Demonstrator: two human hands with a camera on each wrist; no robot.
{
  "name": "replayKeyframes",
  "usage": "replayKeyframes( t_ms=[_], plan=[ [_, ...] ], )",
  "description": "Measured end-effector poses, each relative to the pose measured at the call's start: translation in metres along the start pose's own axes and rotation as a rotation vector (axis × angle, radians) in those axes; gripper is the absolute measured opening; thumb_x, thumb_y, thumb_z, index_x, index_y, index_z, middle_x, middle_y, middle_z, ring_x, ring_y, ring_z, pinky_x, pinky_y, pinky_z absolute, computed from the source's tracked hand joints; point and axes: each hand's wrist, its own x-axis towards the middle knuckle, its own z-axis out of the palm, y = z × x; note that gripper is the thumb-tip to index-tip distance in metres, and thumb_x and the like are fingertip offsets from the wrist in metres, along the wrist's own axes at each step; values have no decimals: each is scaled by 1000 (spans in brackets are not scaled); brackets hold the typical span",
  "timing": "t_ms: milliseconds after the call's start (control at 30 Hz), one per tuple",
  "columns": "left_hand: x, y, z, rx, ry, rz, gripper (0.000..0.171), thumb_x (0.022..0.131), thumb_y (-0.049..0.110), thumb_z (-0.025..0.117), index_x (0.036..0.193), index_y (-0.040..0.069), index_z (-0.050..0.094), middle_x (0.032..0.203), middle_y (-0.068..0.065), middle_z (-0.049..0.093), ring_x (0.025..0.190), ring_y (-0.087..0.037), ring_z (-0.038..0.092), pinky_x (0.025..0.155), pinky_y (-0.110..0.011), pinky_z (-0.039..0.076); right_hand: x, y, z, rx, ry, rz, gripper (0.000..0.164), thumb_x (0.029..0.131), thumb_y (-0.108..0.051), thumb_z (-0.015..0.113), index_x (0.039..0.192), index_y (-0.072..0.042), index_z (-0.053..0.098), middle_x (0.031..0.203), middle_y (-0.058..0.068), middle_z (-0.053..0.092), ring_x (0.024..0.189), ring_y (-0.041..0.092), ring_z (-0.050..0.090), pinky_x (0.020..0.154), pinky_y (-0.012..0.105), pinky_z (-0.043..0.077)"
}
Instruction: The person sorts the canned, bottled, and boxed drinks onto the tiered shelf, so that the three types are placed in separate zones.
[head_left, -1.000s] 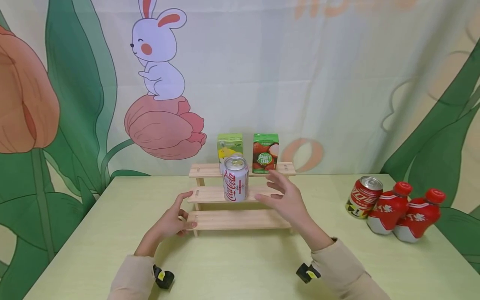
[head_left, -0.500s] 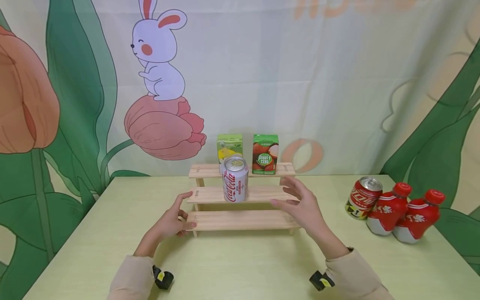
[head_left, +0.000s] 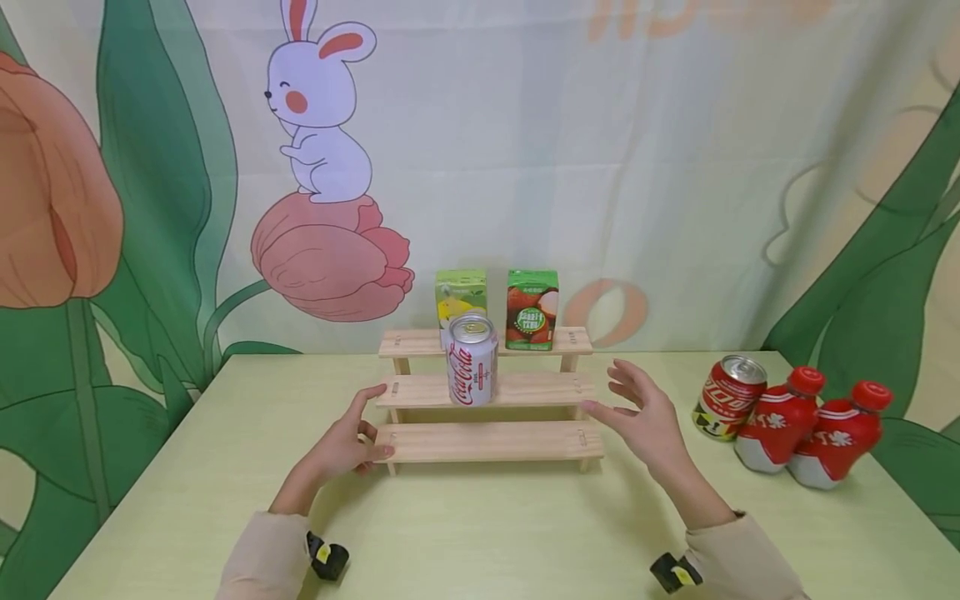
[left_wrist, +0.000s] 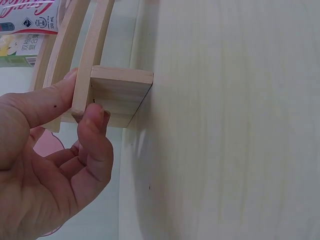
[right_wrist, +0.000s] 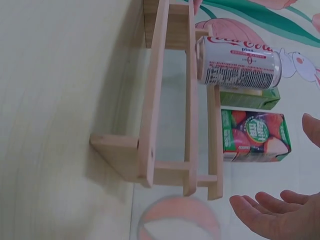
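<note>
A three-tier wooden display rack (head_left: 495,442) stands on the table. At its left end my left hand (head_left: 341,446) pinches the lowest board; the left wrist view has the thumb (left_wrist: 52,102) above that board and a curled finger below. My right hand (head_left: 651,429) hovers off the rack's right end with fingers spread and holds nothing. A silver-white Coca-Cola can (head_left: 472,362) stands upright on the middle tier. Behind it, partly hidden, is a yellow-green juice carton (head_left: 461,292). A lychee juice carton (head_left: 531,312) stands beside that on the top tier.
To the right on the pale table (head_left: 487,533) stand a red drink can (head_left: 729,396) and two red-capped bottles (head_left: 776,421), close together. A printed curtain (head_left: 480,167) with a rabbit and flowers hangs behind the table.
My right hand has moved right, away from the Coca-Cola can and past the rack's right end. The left hand keeps its hold, and the can and cartons stay put.
</note>
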Motion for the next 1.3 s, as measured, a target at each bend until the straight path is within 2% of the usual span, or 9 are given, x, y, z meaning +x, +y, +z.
replayKeyframes(
  t_ms=[367,500,767,933,1167,1300],
  plan=[
    [-1,3,-1,-18,-26,38,87,78,3,69,142,29,16,82,-15,48,53,-20,52,48,-31,43,0,17,-19,-64,46,73,81,80,-30,70,141,-1,25,140,20,33,127,34,33,96,45,35],
    [-1,2,-1,-14,-23,39,87,78,3,69,142,29,16,82,-15,48,53,-20,52,48,-31,43,0,22,-25,-82,63,90,84,81,-30,70,142,-1,21,144,21,26,130,36,27,98,47,32],
    [0,2,-1,-9,-18,38,88,78,3,69,142,29,15,83,-15,49,54,-21,53,47,-31,44,1,33,-42,-127,98,178,94,80,-42,67,145,-2,11,148,20,14,132,39,18,99,52,29],
    [0,0,-1,-20,-21,48,88,78,3,69,143,28,15,82,-15,49,54,-22,53,47,-32,43,1,39,-51,-151,142,210,93,81,-43,65,145,-3,11,148,20,15,132,40,19,97,55,29],
    [-1,-1,-1,-21,-15,28,87,78,2,70,142,30,17,82,-15,48,54,-21,53,47,-30,43,0,46,-59,-136,200,244,97,81,-44,65,146,-5,5,149,20,9,134,39,11,100,59,19],
    [-1,0,0,-18,-12,28,87,78,3,69,142,30,17,83,-15,48,54,-21,53,47,-30,43,-1,51,-61,-158,245,263,98,81,-43,65,145,-4,2,149,22,4,133,40,7,99,60,18]
  ],
)
